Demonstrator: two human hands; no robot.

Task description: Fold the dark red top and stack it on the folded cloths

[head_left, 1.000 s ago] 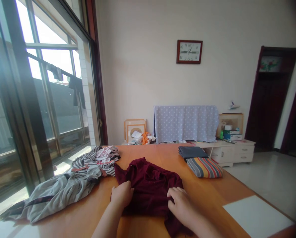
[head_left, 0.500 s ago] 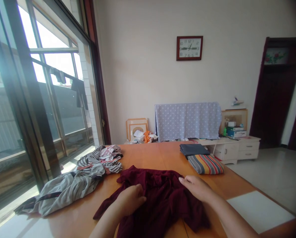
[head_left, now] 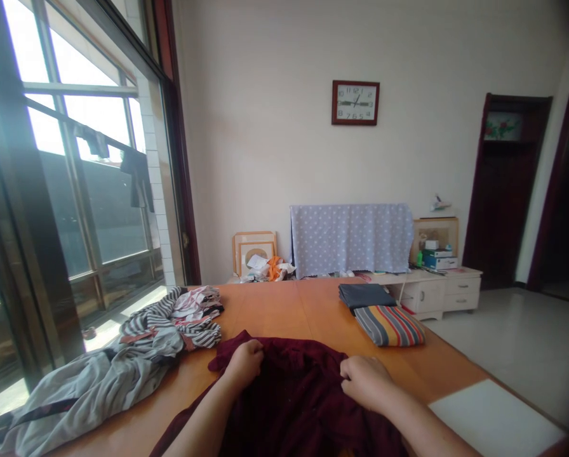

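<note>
We see the left hand [head_left: 245, 367] with curled fingers closed on the far left part of a maroon garment [head_left: 296, 393], and the right hand [head_left: 366, 381] closed likewise at its far right edge; the fingertips are partly hidden. The garment lies on the wooden table [head_left: 265, 303] between and below both hands, its near part running out of view. Under the left forearm we note a length of maroon cloth, probably a sleeve.

Outward to the left of the left hand lies a loose heap of clothes [head_left: 115, 381], just beside the garment. Beyond the right hand we find a striped folded cloth [head_left: 390, 326] against a dark folded cloth [head_left: 363, 295]; right of the right forearm lies a white sheet [head_left: 496, 412].

We judge that uneven pulling by the hands could skew the garment or crease its middle, that the sleeve could bunch under the left forearm, and that a wide leftward sweep could drag the heap.

Compared with half a second earlier, we find the left hand farther out toward the garment's far left edge, with the cloth between the hands broader; the heap and the folded cloths keep their arrangement.
</note>
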